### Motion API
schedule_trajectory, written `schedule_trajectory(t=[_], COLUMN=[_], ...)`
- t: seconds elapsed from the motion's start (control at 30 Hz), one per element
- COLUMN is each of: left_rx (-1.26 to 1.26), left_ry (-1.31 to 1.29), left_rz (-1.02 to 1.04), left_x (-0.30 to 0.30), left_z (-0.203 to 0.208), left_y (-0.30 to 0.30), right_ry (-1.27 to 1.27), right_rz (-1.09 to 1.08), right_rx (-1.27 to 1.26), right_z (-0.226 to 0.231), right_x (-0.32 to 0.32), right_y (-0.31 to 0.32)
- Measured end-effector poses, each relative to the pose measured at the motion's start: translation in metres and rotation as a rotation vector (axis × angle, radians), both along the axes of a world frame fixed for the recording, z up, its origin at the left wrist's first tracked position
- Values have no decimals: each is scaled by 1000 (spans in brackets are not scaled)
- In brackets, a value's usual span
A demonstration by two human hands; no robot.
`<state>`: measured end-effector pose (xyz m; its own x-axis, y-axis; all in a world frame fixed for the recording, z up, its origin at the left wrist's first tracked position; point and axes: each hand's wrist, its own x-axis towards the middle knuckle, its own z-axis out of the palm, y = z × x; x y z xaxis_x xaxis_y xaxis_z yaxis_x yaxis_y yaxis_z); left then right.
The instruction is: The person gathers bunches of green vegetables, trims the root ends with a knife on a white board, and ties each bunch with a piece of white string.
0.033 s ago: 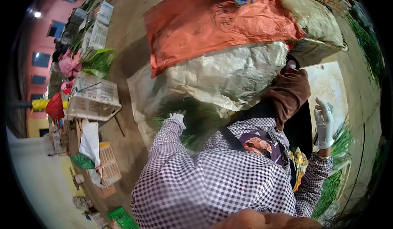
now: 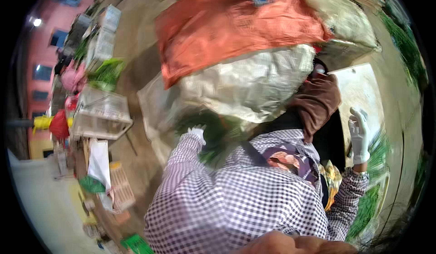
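Observation:
My left hand [image 2: 197, 134], in a white glove, reaches forward over a heap of long, thin green stalks [image 2: 211, 129]. Its fingers look spread against the greens, though blur softens the fingertips and nothing clearly sits in its grasp. My right hand [image 2: 359, 138], gloved in white too, is raised at the right beside a pale board [image 2: 363, 88]. Its fingers point upward and stand a little apart, with nothing visible between them. More green stalks [image 2: 365, 211] lie below and beside the right wrist. A whitish woven plastic sack [image 2: 247, 83] lies just beyond the heap.
An orange-red sack [image 2: 240, 31] covers part of the white one. Another pale sack [image 2: 343, 20] stands at the far right. White plastic crates [image 2: 102, 113] line the left side. Brown cloth [image 2: 320, 104] drapes over my leg. Further greens [image 2: 402, 45] lie along the right edge.
The whole surroundings have slid slightly left in the view and look more blurred. Both hands stay nearly in the same places.

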<state>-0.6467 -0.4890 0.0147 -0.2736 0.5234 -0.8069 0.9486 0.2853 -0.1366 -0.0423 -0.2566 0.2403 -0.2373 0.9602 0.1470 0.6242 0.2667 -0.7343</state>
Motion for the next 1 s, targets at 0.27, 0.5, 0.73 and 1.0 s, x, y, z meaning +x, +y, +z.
schedule_trajectory(t=[0.27,0.5,0.73,1.0], left_rx=[273,336,17,-250], left_ry=[-729,-1471,-1654,-1370], left_rz=[92,29,-340,-48], left_x=[111,293,524,719], left_z=[56,198,145,61], left_y=[104,229,304,269], right_ry=[2,280,-110,-335], right_rz=[-578,-1271,-1513,-1551], right_rx=[41,-120,-785,-808], right_z=[-29,-96,-168,-178], right_x=[159,309,273,232], right_y=[-73,-188,-138,-105])
